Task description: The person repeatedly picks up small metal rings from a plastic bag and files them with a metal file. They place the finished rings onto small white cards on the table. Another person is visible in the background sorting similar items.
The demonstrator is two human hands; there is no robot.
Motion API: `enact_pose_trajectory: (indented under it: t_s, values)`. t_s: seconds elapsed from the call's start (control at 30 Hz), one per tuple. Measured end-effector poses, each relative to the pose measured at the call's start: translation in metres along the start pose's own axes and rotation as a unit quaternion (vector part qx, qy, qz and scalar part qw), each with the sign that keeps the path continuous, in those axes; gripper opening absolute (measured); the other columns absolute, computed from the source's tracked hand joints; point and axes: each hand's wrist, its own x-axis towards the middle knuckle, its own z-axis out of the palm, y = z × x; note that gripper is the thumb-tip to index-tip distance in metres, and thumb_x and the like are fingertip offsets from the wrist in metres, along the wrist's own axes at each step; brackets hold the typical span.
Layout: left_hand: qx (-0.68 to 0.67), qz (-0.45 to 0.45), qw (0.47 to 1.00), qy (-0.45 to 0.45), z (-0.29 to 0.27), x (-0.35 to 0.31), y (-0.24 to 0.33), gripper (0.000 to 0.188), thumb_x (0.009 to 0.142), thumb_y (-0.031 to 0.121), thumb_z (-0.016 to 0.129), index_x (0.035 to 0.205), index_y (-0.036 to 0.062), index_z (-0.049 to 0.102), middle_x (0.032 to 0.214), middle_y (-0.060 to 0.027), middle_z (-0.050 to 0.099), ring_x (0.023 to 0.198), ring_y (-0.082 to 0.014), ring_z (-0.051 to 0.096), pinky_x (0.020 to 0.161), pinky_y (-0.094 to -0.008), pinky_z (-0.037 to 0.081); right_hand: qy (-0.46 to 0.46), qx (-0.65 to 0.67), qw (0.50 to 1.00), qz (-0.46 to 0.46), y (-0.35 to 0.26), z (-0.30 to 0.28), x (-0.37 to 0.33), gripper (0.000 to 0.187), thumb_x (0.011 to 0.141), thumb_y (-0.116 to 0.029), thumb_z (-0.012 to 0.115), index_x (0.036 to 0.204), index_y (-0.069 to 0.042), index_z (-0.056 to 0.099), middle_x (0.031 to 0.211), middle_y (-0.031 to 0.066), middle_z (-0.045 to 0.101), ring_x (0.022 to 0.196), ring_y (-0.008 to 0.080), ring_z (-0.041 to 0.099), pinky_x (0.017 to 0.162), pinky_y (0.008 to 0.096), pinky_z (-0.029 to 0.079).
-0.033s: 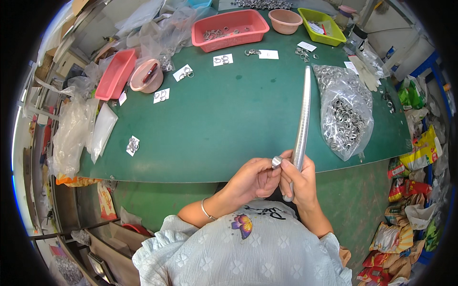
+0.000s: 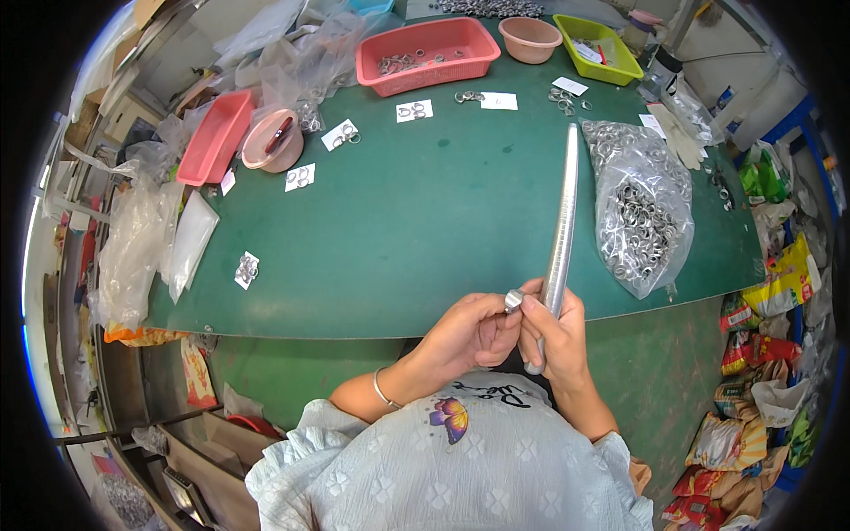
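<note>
In front of my body, just off the near table edge, my left hand (image 2: 474, 330) pinches a silver ring (image 2: 513, 301) with a broad, shiny top. My right hand (image 2: 560, 334) wraps round the lower end of a ring mandrel (image 2: 561, 232), a long tapered metal rod marked with fine lines. The rod points away from me and its thin tip rises over the table. Fingertips of my right hand touch the ring as well, so both hands meet at it. Part of the ring is hidden by the fingers.
A clear bag of silver rings (image 2: 639, 226) lies right on the green table (image 2: 372, 239). Along the far side are a pink basket (image 2: 429, 80), a pale bowl (image 2: 529, 46) and a lime tray (image 2: 611, 71). White cards (image 2: 299, 178) with rings lie leftward, near a pink tray (image 2: 215, 140).
</note>
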Motion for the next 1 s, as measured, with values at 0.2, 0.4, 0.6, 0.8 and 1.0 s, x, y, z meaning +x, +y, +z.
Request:
enact_pose_trajectory:
  t_s: [0.2, 0.4, 0.6, 0.8, 1.0]
  values:
    - [0.021, 0.026, 0.999, 0.014, 0.008, 0.002, -0.001, 0.027, 0.09, 0.021, 0.04, 0.073, 0.0037, 0.051, 0.052, -0.0053, 0.047, 0.039, -0.0096, 0.035, 0.039, -0.0223, 0.026, 0.031, -0.01, 0.999, -0.034, 0.005, 0.0, 0.0, 0.014, 0.087, -0.006, 0.051, 0.096, 0.005, 0.049, 0.07, 0.0109, 0.061, 0.033, 0.0074, 0.041, 0.029, 0.0204, 0.03]
    - [0.055, 0.086, 0.994, 0.026, -0.001, 0.003, 0.001, 0.026, 0.091, 0.02, 0.044, 0.074, 0.0029, 0.053, 0.057, -0.0037, 0.05, 0.043, -0.0088, 0.04, 0.041, -0.0221, 0.03, 0.001, -0.051, 0.998, -0.034, 0.003, -0.001, 0.001, 0.016, 0.087, -0.005, 0.05, 0.098, 0.006, 0.049, 0.059, 0.0043, 0.051, 0.032, 0.007, 0.039, 0.03, 0.0208, 0.031]
    - [0.219, 0.226, 0.939, 0.14, -0.014, 0.001, -0.006, 0.022, 0.091, 0.02, 0.05, 0.083, 0.0005, 0.056, 0.066, -0.0038, 0.055, 0.054, -0.009, 0.05, 0.052, -0.0208, 0.041, 0.023, -0.027, 0.999, -0.004, 0.015, 0.006, 0.002, 0.011, 0.088, -0.006, 0.048, 0.092, 0.004, 0.049, 0.054, 0.002, 0.043, 0.03, 0.0067, 0.035, 0.028, 0.0202, 0.029]
    - [0.262, 0.292, 0.905, 0.165, -0.044, 0.0, -0.012, 0.018, 0.089, 0.016, 0.054, 0.089, -0.0016, 0.06, 0.073, -0.005, 0.061, 0.061, -0.0095, 0.057, 0.056, -0.0221, 0.045, 0.031, -0.065, 0.997, 0.037, 0.033, 0.01, 0.008, 0.013, 0.089, -0.009, 0.048, 0.096, 0.003, 0.046, 0.053, 0.0018, 0.042, 0.03, 0.0065, 0.034, 0.028, 0.0203, 0.029]
    - [0.266, 0.403, 0.805, 0.345, -0.121, -0.056, 0.012, 0.019, 0.087, 0.014, 0.055, 0.091, -0.003, 0.061, 0.079, -0.0085, 0.064, 0.064, -0.0115, 0.06, 0.059, -0.0244, 0.048, 0.042, -0.111, 0.991, 0.066, 0.054, 0.004, 0.008, 0.013, 0.09, -0.007, 0.045, 0.099, 0.002, 0.045, 0.054, 0.0013, 0.037, 0.031, 0.007, 0.033, 0.029, 0.0215, 0.027]
